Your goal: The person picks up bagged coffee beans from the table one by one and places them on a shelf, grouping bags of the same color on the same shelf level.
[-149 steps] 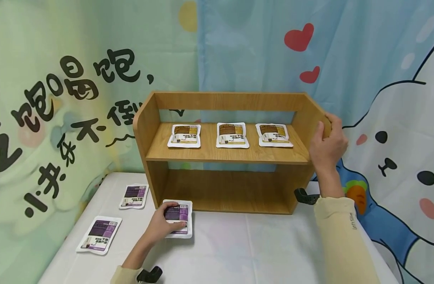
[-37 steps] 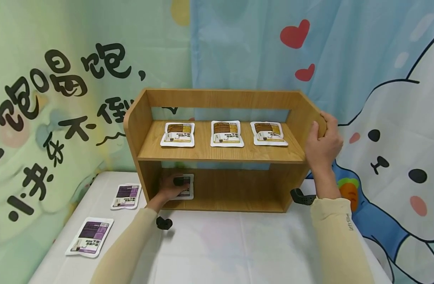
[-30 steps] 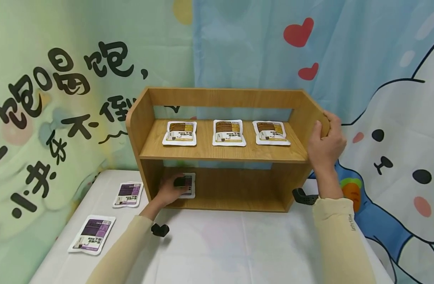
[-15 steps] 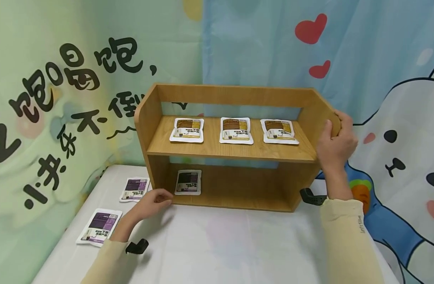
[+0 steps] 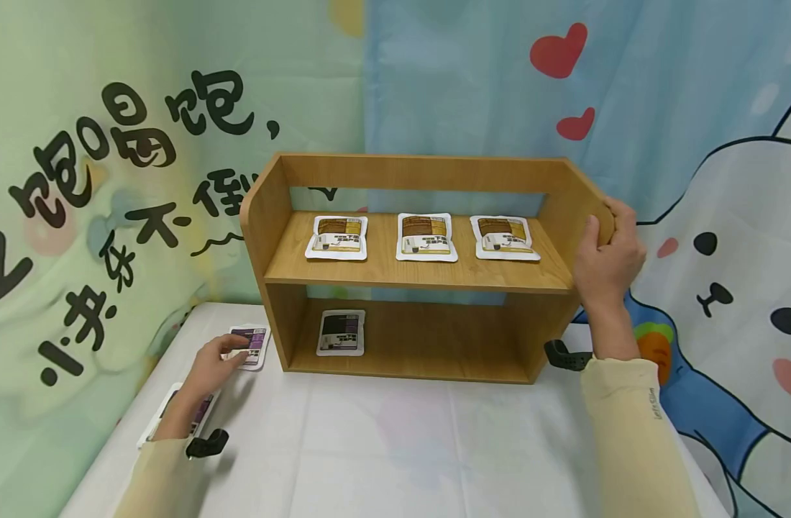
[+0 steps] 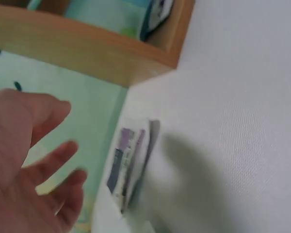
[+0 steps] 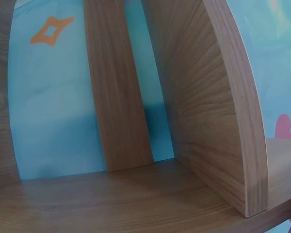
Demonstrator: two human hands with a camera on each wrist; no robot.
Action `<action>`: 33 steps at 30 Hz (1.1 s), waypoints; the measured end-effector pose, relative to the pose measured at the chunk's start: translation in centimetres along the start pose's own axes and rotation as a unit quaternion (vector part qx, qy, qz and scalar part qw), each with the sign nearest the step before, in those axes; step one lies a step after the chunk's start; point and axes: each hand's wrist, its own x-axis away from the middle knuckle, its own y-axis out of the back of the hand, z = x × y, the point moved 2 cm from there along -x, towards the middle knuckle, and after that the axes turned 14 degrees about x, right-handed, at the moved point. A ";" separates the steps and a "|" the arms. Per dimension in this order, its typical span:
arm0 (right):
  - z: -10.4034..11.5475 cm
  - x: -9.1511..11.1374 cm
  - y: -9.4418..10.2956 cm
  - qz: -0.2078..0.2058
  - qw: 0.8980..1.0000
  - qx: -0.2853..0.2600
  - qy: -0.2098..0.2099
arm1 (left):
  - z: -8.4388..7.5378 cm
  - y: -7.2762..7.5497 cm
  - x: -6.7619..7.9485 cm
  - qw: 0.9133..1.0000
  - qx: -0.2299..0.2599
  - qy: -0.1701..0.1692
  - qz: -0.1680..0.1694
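My left hand hovers over a purple-and-white packet on the table, left of a small wooden shelf. In the left wrist view, the fingers of the left hand are spread, and a gap separates them from the packet. A second purple packet lies nearer, partly hidden under my left wrist. One more purple packet leans at the left end of the lower tier. My right hand grips the front edge of the shelf's right side panel.
Three brown-and-white packets, left, middle and right, stand tilted back on the upper tier. A white cloth covers the table. Printed curtains hang behind and to the left.
The left hand carried a purple packet from the table onto the lower tier and let it go. Then it moved left to the far table packet. The right hand keeps its grip.
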 end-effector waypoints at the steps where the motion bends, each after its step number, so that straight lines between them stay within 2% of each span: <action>1: 0.0 -0.1 0.1 0.004 1.000 -0.001 -0.001 | 0.2 0.0 -0.3 1.000 -0.013 0.005 -0.009; 5: -0.1 -0.3 0.1 0.007 1.000 0.001 0.002 | 0.8 0.0 -1.3 0.996 -0.080 0.038 -0.029; 8: -0.1 -0.3 0.1 0.003 1.000 0.002 0.003 | 1.2 -0.3 -2.1 0.989 -0.124 0.079 -0.027; 13: -0.2 -0.4 0.2 -0.003 1.000 0.000 0.007 | 2.1 -1.4 -3.4 0.979 -0.134 0.156 -0.017; 17: -0.4 -0.4 0.2 0.001 1.000 0.001 0.007 | 2.5 -2.1 -3.8 0.970 -0.158 0.184 -0.013; 21: -0.4 -0.2 0.0 0.000 1.000 -0.001 0.008 | 2.7 -2.4 -3.7 0.966 -0.170 0.195 -0.010; 25: -0.3 -0.4 -0.1 -0.010 1.000 -0.005 0.015 | 2.6 -2.1 -3.6 0.972 -0.130 0.197 -0.017; 29: -0.4 -0.3 -0.1 -0.003 1.000 -0.005 0.011 | 2.6 -1.5 -3.2 0.975 -0.105 0.193 -0.030; 33: -0.5 -0.3 -0.3 -0.004 1.000 -0.006 0.013 | 2.5 -0.7 -2.8 0.982 -0.081 0.163 -0.046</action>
